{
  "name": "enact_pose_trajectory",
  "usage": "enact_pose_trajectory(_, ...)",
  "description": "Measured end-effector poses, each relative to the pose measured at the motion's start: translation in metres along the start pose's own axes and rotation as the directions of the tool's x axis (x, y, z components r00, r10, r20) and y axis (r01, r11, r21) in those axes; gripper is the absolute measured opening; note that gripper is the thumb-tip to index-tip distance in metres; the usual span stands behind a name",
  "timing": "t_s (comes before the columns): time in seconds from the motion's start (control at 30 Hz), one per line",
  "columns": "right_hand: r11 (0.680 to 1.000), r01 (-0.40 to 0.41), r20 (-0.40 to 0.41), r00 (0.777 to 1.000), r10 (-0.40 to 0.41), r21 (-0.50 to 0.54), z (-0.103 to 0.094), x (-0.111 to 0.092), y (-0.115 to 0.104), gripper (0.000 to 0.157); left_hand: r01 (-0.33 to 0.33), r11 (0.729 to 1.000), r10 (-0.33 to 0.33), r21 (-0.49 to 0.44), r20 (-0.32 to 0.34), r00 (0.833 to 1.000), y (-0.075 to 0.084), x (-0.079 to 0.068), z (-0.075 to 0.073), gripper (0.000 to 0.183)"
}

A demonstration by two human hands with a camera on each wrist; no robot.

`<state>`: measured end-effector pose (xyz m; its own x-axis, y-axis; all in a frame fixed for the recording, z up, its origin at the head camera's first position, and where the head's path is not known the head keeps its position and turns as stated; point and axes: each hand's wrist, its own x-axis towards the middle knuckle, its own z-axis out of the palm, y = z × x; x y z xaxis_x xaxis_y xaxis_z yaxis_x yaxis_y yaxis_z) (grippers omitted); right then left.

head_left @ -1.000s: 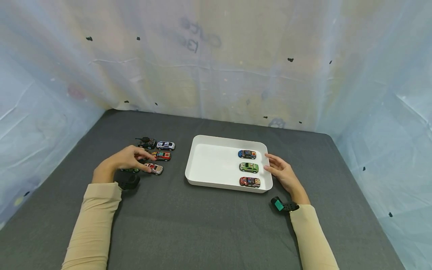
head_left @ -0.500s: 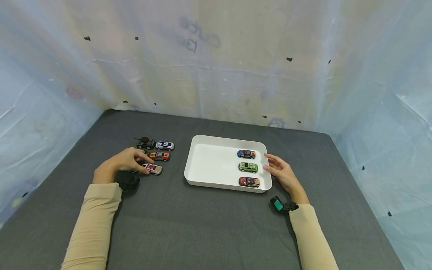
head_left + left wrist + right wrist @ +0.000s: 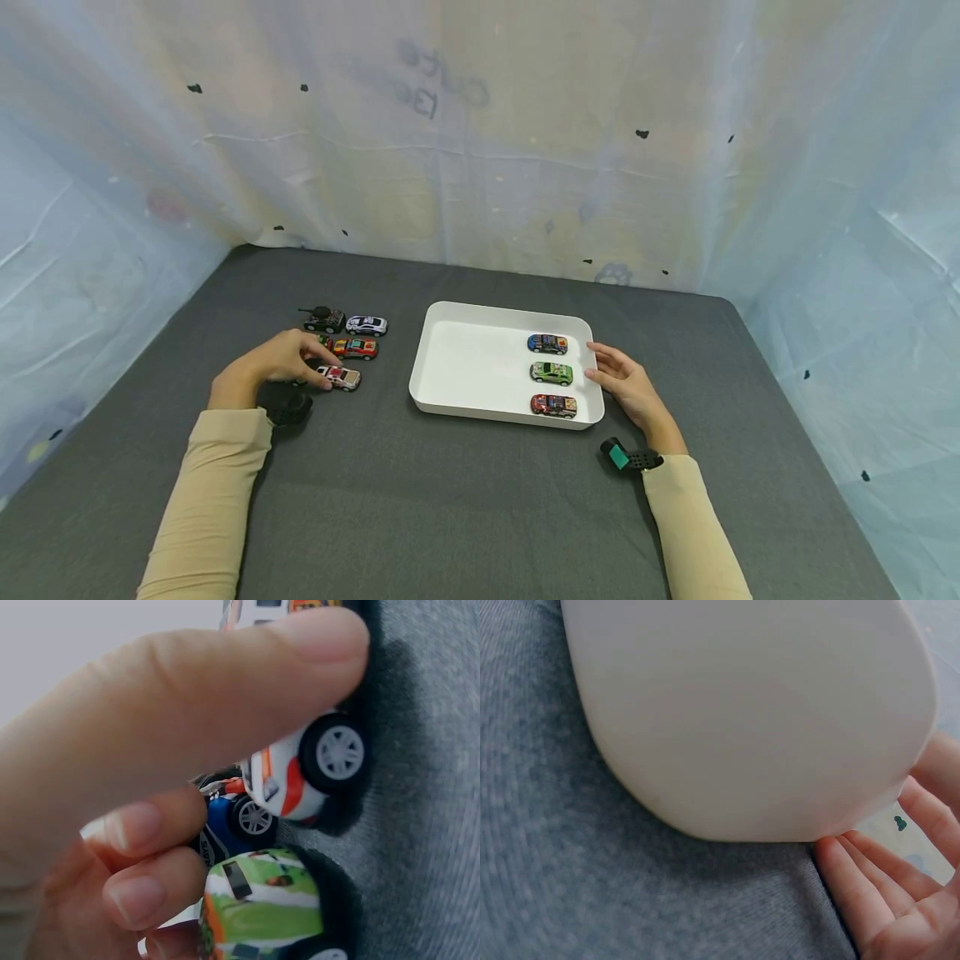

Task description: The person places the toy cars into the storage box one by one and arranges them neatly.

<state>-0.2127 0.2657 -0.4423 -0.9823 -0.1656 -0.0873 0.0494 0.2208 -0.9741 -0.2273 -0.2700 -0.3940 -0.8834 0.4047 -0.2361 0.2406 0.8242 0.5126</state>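
Observation:
A white and red toy car (image 3: 342, 378) stands on the cloth at the left, its wheel against the cloth in the left wrist view. My left hand (image 3: 288, 357) pinches this car, the thumb lying along its side. Beside it in the left wrist view are a green toy car (image 3: 262, 900) and a blue-sided one (image 3: 221, 825). At the right end of the white tray (image 3: 468, 358), my right hand (image 3: 628, 385) holds the rim. In the tray sit a blue toy car (image 3: 547, 343), a green toy car (image 3: 551, 372) and a dark red toy car (image 3: 553, 406), one behind another.
Behind my left hand stand a red toy car (image 3: 356, 348), a white toy car (image 3: 367, 326) and a black vehicle with a gun barrel (image 3: 324, 318). Grey cloth (image 3: 435, 500) covers the table. Pale sheets (image 3: 525, 167) hang at the back and sides.
Almost nothing differs. The head view has shifted a little; both hands, the cars and the tray keep their places.

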Motion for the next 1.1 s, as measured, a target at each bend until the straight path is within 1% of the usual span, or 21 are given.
enact_pose_trajectory(0.37,1.000,-0.001,-0.004,1.000,0.001,-0.003,-0.001,0.001,0.002,0.062,-0.019,1.000,0.019,0.017,-0.008,1.000,0.000,-0.001,-0.002,0.038)
enact_pose_trajectory(0.7,1.000,0.000,0.002,1.000,0.000,-0.002,-0.001,0.001,0.001,0.061,-0.029,1.000,0.029,-0.001,-0.032,0.999,0.004,-0.003,-0.005,0.038)
enact_pose_trajectory(0.87,1.000,0.004,0.005,1.000,-0.004,-0.007,-0.001,0.002,0.002,0.061,-0.035,0.999,0.036,0.004,-0.045,0.998,0.011,-0.003,-0.007,0.037)
enact_pose_trajectory(1.1,1.000,0.000,0.000,1.000,0.000,-0.016,-0.001,0.002,0.002,0.061,-0.085,0.996,0.086,0.025,-0.079,0.993,0.025,-0.003,-0.008,0.037)
